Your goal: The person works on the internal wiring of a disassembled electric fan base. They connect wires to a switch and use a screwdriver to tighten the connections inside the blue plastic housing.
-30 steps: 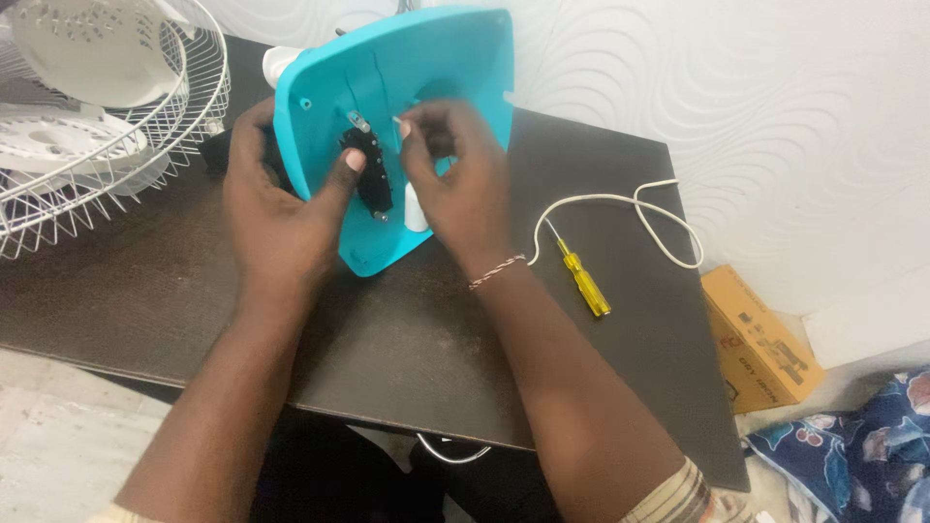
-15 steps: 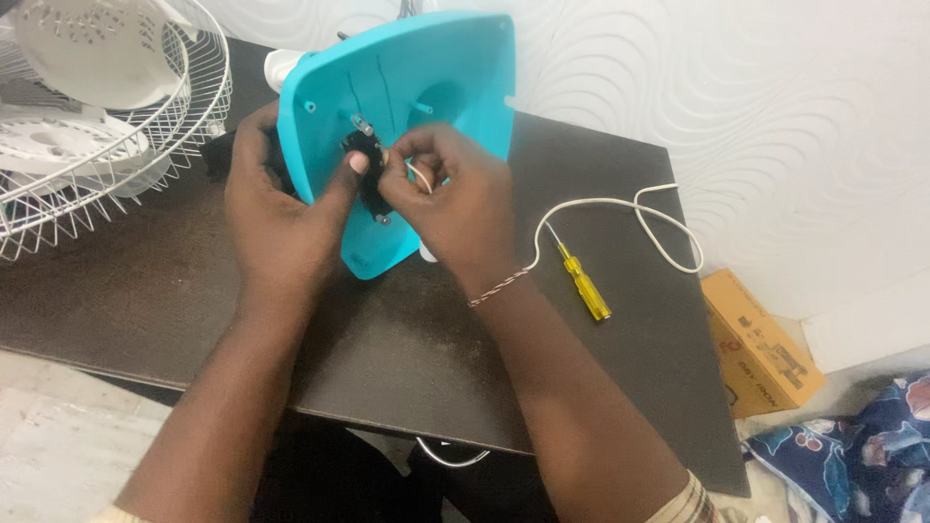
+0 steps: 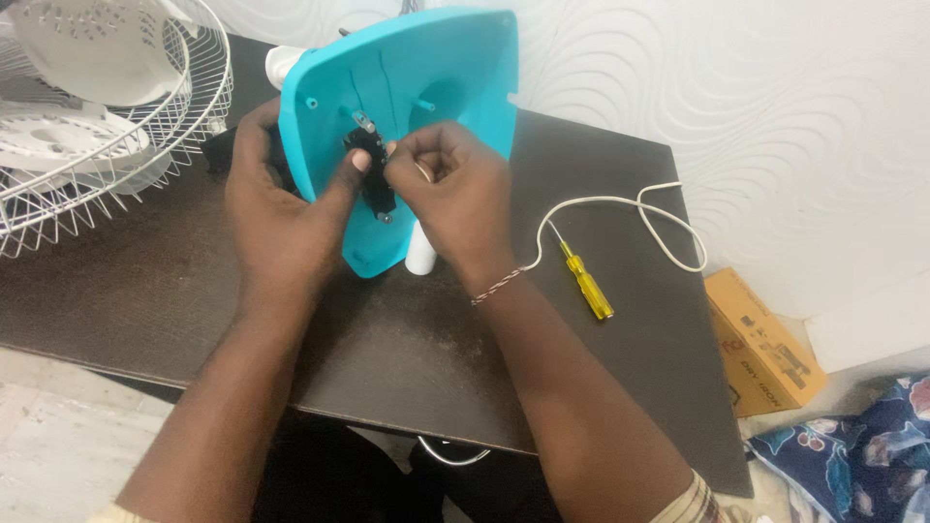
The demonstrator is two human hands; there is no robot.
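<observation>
A turquoise plastic fan base cover [image 3: 441, 73] stands tilted on edge on the dark table [image 3: 387, 358]. My left hand [image 3: 281, 213] grips its left edge, with the thumb pressed on a small black part [image 3: 373, 179] mounted on the cover's inner face. My right hand [image 3: 455, 194] is closed at that black part, fingers pinched on it or on something small that I cannot make out. A white cylindrical piece [image 3: 421, 252] shows under my right hand.
A white wire fan guard [image 3: 116, 165] with white fan blades lies at the left. A yellow-handled screwdriver [image 3: 584, 281] and a looped white cord [image 3: 639, 218] lie to the right. A cardboard box [image 3: 760, 339] and patterned cloth [image 3: 852, 455] are on the floor at right.
The cover has tipped a little more upright and my hands have drawn closer together over the black part; my right fingers have closed tighter.
</observation>
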